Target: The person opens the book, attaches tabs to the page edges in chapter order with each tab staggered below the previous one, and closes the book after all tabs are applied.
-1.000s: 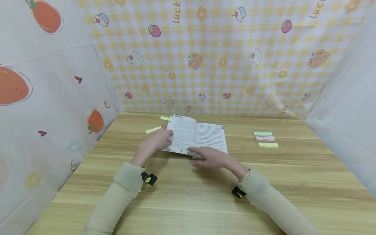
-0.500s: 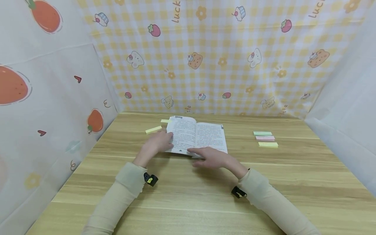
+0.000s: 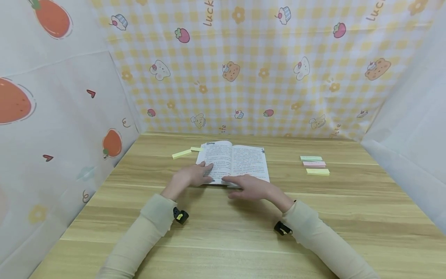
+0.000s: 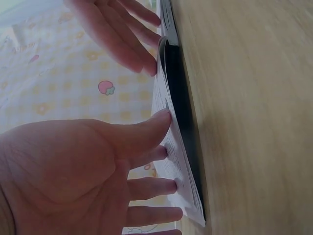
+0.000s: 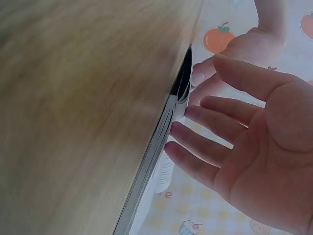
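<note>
An open book (image 3: pixel 249 161) lies on the table with printed pages facing up. My left hand (image 3: pixel 191 176) rests on the lower part of its left page. In the left wrist view, the spread fingers (image 4: pixel 151 188) and thumb meet the paper at their tips. By the lower end of the spine, my right hand (image 3: pixel 252 188) touches the book, its fingers (image 5: pixel 208 147) loosely extended in the right wrist view. A yellow sticky tab (image 3: pixel 196 149) juts from the left page's upper outer edge. Beyond it, another yellow sticky strip (image 3: pixel 182 154) lies farther left.
To the right of the book, a green pad (image 3: pixel 311 158), a pink pad (image 3: pixel 314 164) and a yellow pad (image 3: pixel 318 171) of sticky notes lie on the wooden table (image 3: pixel 223 240). A patterned cloth (image 3: pixel 244 89) hangs behind the table.
My left hand has moved from the left page's outer edge onto the page. That page has come down flatter, its yellow tab lowering with it. My right hand has stayed in place.
</note>
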`<state>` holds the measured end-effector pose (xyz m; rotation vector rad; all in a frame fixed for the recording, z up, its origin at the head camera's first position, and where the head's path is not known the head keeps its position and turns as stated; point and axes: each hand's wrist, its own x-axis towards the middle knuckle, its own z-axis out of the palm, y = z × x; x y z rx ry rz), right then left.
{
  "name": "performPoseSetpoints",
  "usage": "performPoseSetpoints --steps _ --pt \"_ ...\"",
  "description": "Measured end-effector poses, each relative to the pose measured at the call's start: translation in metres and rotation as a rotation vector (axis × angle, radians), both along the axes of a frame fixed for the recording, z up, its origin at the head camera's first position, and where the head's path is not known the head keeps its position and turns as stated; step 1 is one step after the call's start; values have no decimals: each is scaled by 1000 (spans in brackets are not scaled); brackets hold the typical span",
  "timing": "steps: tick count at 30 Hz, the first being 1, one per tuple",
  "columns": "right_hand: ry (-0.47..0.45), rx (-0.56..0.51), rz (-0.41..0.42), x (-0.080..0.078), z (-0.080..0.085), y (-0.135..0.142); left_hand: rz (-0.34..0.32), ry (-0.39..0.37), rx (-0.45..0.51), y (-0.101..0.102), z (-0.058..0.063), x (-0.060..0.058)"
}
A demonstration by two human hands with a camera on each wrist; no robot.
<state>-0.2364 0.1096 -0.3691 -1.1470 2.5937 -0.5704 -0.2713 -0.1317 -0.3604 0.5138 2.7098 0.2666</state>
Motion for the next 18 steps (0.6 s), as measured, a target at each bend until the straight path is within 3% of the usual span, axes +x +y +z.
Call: performPoseSetpoints --steps 18 --pt "10 1 11 -2 -1 1 9 9 -67 4 0 3"
